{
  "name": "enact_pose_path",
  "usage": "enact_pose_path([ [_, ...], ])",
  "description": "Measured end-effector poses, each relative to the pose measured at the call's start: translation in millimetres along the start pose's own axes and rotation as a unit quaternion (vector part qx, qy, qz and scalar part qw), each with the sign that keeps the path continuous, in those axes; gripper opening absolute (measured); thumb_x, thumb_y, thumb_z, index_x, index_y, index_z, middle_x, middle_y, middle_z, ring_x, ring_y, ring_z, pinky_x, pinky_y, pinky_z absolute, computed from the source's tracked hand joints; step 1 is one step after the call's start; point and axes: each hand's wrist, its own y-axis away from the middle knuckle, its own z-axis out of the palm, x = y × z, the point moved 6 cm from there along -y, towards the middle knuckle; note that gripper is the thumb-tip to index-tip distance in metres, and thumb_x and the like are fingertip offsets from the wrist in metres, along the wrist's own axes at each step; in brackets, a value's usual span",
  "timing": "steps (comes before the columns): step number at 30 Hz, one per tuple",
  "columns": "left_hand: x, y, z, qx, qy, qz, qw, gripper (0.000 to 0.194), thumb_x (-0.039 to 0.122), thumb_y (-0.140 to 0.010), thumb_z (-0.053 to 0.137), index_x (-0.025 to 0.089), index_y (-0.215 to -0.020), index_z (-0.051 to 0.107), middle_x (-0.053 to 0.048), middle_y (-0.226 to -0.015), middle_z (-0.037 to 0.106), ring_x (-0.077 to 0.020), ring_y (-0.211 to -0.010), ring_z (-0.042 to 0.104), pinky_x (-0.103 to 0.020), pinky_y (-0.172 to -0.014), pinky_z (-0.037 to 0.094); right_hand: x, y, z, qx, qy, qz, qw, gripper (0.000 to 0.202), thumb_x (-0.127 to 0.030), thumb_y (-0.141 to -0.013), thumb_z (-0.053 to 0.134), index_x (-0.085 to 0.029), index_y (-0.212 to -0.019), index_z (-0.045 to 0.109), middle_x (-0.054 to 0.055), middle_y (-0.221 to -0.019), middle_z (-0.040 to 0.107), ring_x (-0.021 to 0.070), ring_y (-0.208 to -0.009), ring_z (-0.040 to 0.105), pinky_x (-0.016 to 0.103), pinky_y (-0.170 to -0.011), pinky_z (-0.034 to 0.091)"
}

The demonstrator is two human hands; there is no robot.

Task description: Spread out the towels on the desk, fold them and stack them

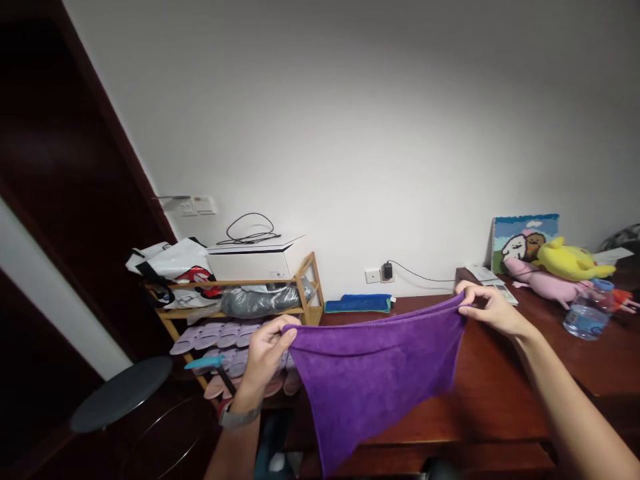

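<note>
The fingers of the left hand [267,350] pinch one top corner of a purple cloth [380,373], thumb facing the near side. The fingers of the right hand [493,312] pinch the other top corner in the same way, a little farther off. Between the two hands the cloth hangs spread out, its top edge sagging slightly and looking doubled toward the right. It is held up over the brown surface [500,407], and its lower left corner droops lowest, toward the near edge. A grey band [241,418] circles the left wrist.

Beyond the cloth, a folded blue cloth [359,304] lies at the far edge of the surface, by the wall [350,147]. A black charger [387,270] is plugged in just above it. To the right stand a clear bottle [587,319] with a blue cap and, behind it, a pink plush toy [545,287] with a yellow plush toy [570,259] on top. A picture [517,243] leans at the far right.

To the left, a wooden rack [314,273] carries a white box [250,265] above rows of slippers [205,337]. A dark stool [123,393] stands farther left.
</note>
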Motion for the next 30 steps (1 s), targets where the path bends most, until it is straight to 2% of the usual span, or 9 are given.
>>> enact_pose_path([
  [6,3.3,-11.2,15.0,-0.037,0.021,0.029,0.999,0.04,0.05,-0.069,0.086,0.021,-0.056,0.062,-0.007,-0.077,0.073,-0.0208,-0.074,0.067,-0.031,-0.067,0.055,-3.4,16.3,-18.1,0.051,0.015,0.028,0.998,0.054,-0.069,-0.065,0.088,-0.02,-0.065,0.065,0.008,-0.102,0.068,0.0212,-0.09,0.064,0.035,-0.082,0.054],
  [9,-2.2,-17.0,16.7,-0.04,0.037,0.01,0.998,0.04,0.05,-0.06,0.092,0.02,-0.056,0.065,-0.009,-0.081,0.075,-0.0233,-0.077,0.07,-0.034,-0.068,0.058,-8.4,23.8,-28.6,0.064,0.026,0.032,0.997,0.053,-0.069,-0.063,0.09,-0.02,-0.063,0.069,0.009,-0.102,0.069,0.0218,-0.09,0.065,0.035,-0.082,0.055],
  [12,-7.0,-22.8,18.6,-0.02,0.058,-0.011,0.998,0.038,0.048,-0.055,0.095,0.02,-0.061,0.07,-0.01,-0.087,0.077,-0.0245,-0.081,0.072,-0.035,-0.071,0.06,-15.7,28.7,-35.8,0.074,0.047,0.035,0.996,0.055,-0.073,-0.06,0.089,-0.021,-0.063,0.072,0.009,-0.101,0.071,0.0237,-0.092,0.067,0.037,-0.086,0.055],
  [16,-10.6,-25.5,26.0,0.016,0.101,-0.037,0.994,0.04,0.05,-0.061,0.092,0.018,-0.07,0.069,-0.009,-0.091,0.078,-0.021,-0.078,0.071,-0.033,-0.072,0.059,-25.3,35.7,-42.0,0.114,0.051,0.036,0.992,0.054,-0.074,-0.056,0.09,-0.022,-0.064,0.075,0.009,-0.099,0.072,0.0249,-0.095,0.067,0.038,-0.091,0.055],
  [18,-9.8,-24.9,31.7,0.012,0.107,-0.039,0.993,0.042,0.052,-0.066,0.089,0.019,-0.069,0.064,-0.008,-0.09,0.077,-0.0194,-0.076,0.07,-0.032,-0.071,0.058,-27.7,40.9,-44.5,0.134,0.048,0.034,0.989,0.051,-0.071,-0.057,0.091,-0.023,-0.067,0.077,0.009,-0.1,0.074,0.0254,-0.097,0.068,0.039,-0.092,0.055],
  [21,-4.2,-23.9,39.9,-0.024,0.084,-0.035,0.996,0.045,0.055,-0.073,0.085,0.021,-0.067,0.056,-0.006,-0.085,0.076,-0.0178,-0.072,0.068,-0.028,-0.066,0.056,-27.6,49.6,-49.8,0.159,0.056,0.027,0.985,0.049,-0.069,-0.061,0.09,-0.024,-0.073,0.079,0.009,-0.099,0.075,0.0261,-0.098,0.068,0.041,-0.094,0.056],
  [24,6.6,-23.3,46.4,-0.088,0.068,-0.044,0.993,0.047,0.057,-0.074,0.083,0.022,-0.067,0.052,-0.006,-0.082,0.076,-0.0173,-0.069,0.067,-0.027,-0.062,0.054,-27.0,58.5,-58.3,0.19,0.064,0.018,0.98,0.05,-0.07,-0.061,0.09,-0.023,-0.074,0.079,0.009,-0.099,0.075,0.0266,-0.098,0.068,0.042,-0.093,0.056],
  [28,25.5,-20.7,52.7,-0.189,0.079,-0.054,0.977,0.045,0.053,-0.069,0.088,0.023,-0.066,0.056,-0.008,-0.081,0.077,-0.021,-0.068,0.069,-0.031,-0.061,0.056,-32.5,70.0,-69.4,0.208,0.082,0.014,0.975,0.048,-0.069,-0.061,0.091,-0.024,-0.071,0.077,0.008,-0.1,0.074,0.0273,-0.1,0.068,0.041,-0.093,0.057],
  [30,30.7,-17.9,55.0,-0.221,0.093,-0.063,0.969,0.042,0.05,-0.068,0.09,0.022,-0.066,0.058,-0.008,-0.078,0.076,-0.0226,-0.067,0.07,-0.033,-0.06,0.057,-37.5,75.7,-73.2,0.21,0.09,0.013,0.973,0.047,-0.07,-0.061,0.09,-0.025,-0.069,0.076,0.008,-0.098,0.074,0.0271,-0.099,0.068,0.04,-0.091,0.057],
])
